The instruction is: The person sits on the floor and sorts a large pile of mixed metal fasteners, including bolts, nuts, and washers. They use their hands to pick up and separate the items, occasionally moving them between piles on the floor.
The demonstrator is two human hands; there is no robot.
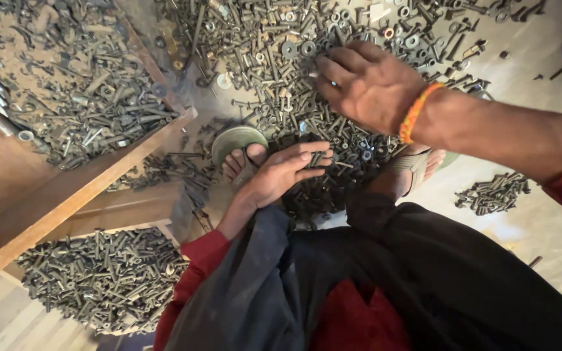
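Cupping a few bolts [317, 158] in my half-closed left hand [281, 174] at centre frame to keep them together, I spread my empty right hand [365, 84] over the pile of bolts and washers [274, 58] above.

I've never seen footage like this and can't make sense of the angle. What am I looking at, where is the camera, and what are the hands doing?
There is no machine here: a person works with two bare hands. The single picture comes from a camera worn on the head, looking straight down, so you see dark trousers, red sleeves and sandalled feet below. The floor is covered with a big heap of bolts, nuts and washers. The right hand, with an orange wristband, is spread flat on the heap, fingers touching the pieces. The left hand is cupped palm up with a few small dark metal pieces in its grip. To the left, wooden trays hold more bolts, and a smaller pile lies apart on the right.
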